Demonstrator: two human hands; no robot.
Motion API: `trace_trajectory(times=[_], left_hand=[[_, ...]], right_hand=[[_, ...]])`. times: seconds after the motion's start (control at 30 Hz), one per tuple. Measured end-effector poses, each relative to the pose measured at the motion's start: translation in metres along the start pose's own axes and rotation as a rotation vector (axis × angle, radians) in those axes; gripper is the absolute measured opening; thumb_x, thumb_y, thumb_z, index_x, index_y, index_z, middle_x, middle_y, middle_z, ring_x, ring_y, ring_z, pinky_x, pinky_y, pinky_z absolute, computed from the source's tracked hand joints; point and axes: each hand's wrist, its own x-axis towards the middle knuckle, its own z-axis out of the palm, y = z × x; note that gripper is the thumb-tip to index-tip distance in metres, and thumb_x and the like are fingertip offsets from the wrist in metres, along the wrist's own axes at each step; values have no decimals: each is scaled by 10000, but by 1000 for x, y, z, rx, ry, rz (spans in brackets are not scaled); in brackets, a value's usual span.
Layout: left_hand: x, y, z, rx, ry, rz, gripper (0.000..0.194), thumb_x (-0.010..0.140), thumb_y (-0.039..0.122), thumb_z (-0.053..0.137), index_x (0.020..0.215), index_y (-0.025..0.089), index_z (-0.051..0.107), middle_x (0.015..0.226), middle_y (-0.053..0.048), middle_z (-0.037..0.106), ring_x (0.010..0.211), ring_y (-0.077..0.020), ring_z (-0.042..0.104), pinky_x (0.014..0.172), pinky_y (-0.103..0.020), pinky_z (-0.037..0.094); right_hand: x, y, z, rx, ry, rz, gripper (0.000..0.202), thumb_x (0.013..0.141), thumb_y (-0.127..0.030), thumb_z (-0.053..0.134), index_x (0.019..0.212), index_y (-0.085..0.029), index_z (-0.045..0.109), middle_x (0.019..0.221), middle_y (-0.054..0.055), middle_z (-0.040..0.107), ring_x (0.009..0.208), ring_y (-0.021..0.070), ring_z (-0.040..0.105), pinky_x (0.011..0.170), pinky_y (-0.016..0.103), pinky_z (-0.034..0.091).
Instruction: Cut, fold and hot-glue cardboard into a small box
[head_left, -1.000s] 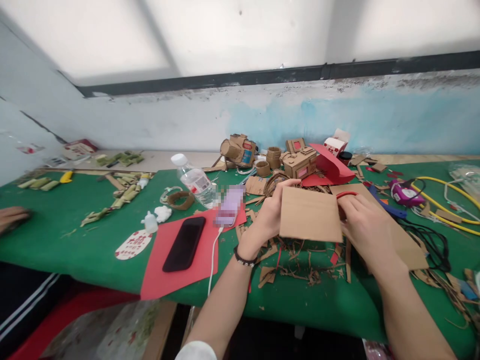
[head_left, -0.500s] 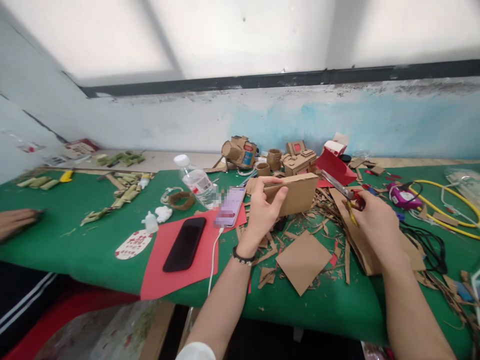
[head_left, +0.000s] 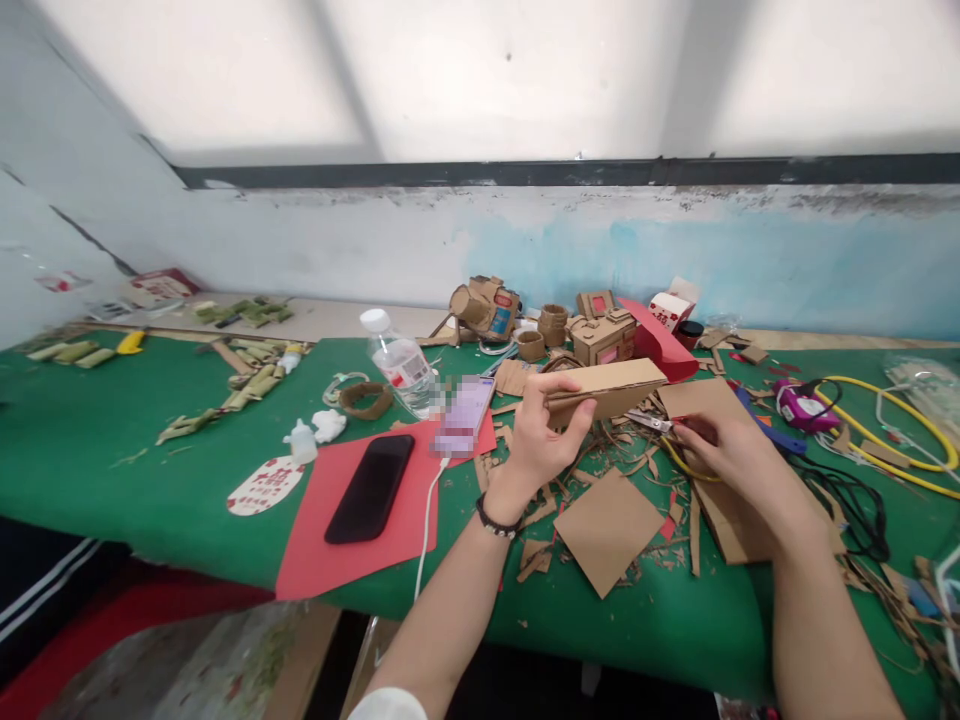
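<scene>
Changed: silver-bladed scissors with red-and-yellow handles (head_left: pixel 651 421) have come down beside the shallow brown cardboard box (head_left: pixel 619 380); contact unclear. Box hangs tilted above the green cloth-covered table (head_left: pixel 675 640), left hand (head_left: pixel 541 430) pinching its left end. Right hand (head_left: pixel 727 455) has fingers curled around handles. Tool and workpiece seem within working reach.

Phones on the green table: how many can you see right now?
2. A dark-screened phone lies on the red sheet; a lit phone, plugged into a white cable, lies beyond it beside the bottle. More could be hidden under the scraps.
</scene>
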Motion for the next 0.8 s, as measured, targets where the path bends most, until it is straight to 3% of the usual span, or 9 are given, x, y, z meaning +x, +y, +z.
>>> trace_trajectory(times=[0.07,0.17,0.33,0.43,0.53,0.6,0.67,0.73,0.8], left_hand=[[-1,3,2,-4,-20,49,243,1055,377,676,1207,228,556,1090,-44,687,981,-166,749,804,-269,619],[-3,10,6,-44,-75,122,242,1029,312,707,1209,227,570,1068,-37,713,969,-161,762,792,-247,620],[-9,16,15,-97,-193,139,288,1026,265,693,1283,233,567,1127,-65,753,1039,-193,784,892,-293,646],[-14,8,16,-76,-293,90,412,1053,345,664,1427,248,521,1317,-132,746,1192,-256,776,988,-376,656],[-9,-5,15,-29,-325,39,506,1076,478,623,1511,251,497,1330,-146,759,1128,-261,798,937,-393,669],[5,-7,13,-6,-177,-22,448,1112,516,543,1467,243,550,1190,-112,794,1019,-223,803,861,-358,663],[24,5,7,-47,98,-91,345,1142,485,490,1343,239,625,1046,-67,776,902,-177,778,784,-315,641],[36,37,-7,-172,341,-116,202,1112,430,597,1188,259,674,843,12,674,669,-121,673,631,-261,577],[30,85,-30,-378,380,-80,87,1064,371,699,1119,305,682,654,75,526,490,-103,526,494,-237,492]], right_hand=[[1,-13,-6,201,41,61,454,1038,-500,661,1389,-215,707,1239,150,811,973,285,808,804,366,616],[1,-37,-13,636,32,0,722,1048,-510,673,1693,-330,402,1444,109,738,1198,281,771,915,396,654],[-4,-52,-8,814,77,-5,379,971,-483,800,1323,-344,775,1356,50,774,1227,296,739,1037,438,631],[-4,-41,2,883,127,58,323,940,-479,835,1228,-336,807,1258,41,792,1116,280,753,925,419,661],[-2,-31,10,954,212,84,368,913,-516,852,1224,-327,793,1233,41,784,1015,254,753,811,374,664],[0,-28,12,984,286,89,386,928,-582,813,1205,-312,795,1211,50,780,963,243,751,774,364,660],[2,-27,14,994,365,95,397,947,-630,765,1168,-302,803,1179,55,775,897,223,742,737,355,652],[2,-28,14,996,398,104,397,952,-633,751,1167,-304,800,1128,52,773,836,204,727,698,343,644],[1,-29,14,1002,379,117,411,947,-624,757,1213,-311,785,1056,45,771,789,199,715,663,337,640]])
